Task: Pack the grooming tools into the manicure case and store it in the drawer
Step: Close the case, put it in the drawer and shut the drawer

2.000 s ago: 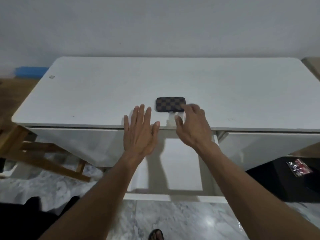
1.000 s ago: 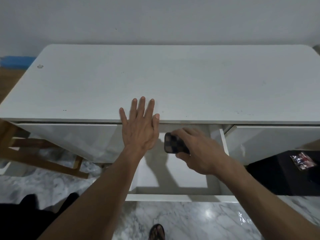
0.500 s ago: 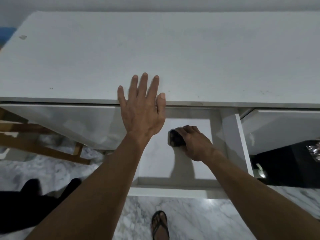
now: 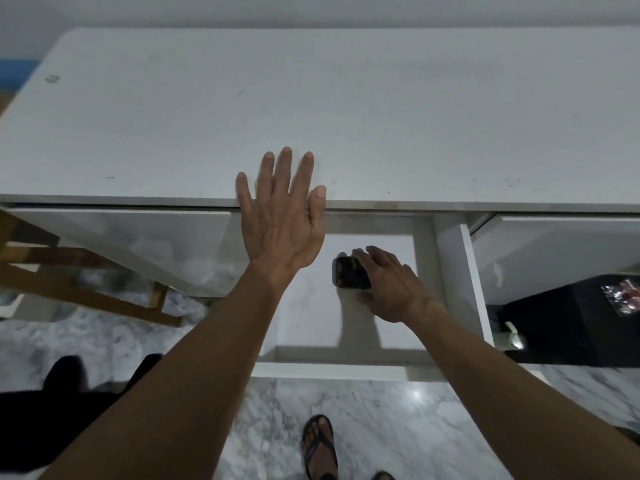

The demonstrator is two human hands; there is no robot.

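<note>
Setting case (image 4: 349, 273) down in open drawer (image 4: 332, 371), centre-right; right hand (image 4: 388, 285) still gripping it, left hand (image 4: 282, 216) spread flat on table (image 4: 311, 109). Next: release, push shut.

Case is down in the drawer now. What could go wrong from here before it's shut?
1. The right hand is inside the open drawer, fingers on the manicure case; closing early could pinch it.
2. The left hand lies flat over the tabletop edge above the drawer, and could get caught.

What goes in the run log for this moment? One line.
phase: placing | right hand on manicure case | case in open drawer | left hand flat on desk edge
</note>
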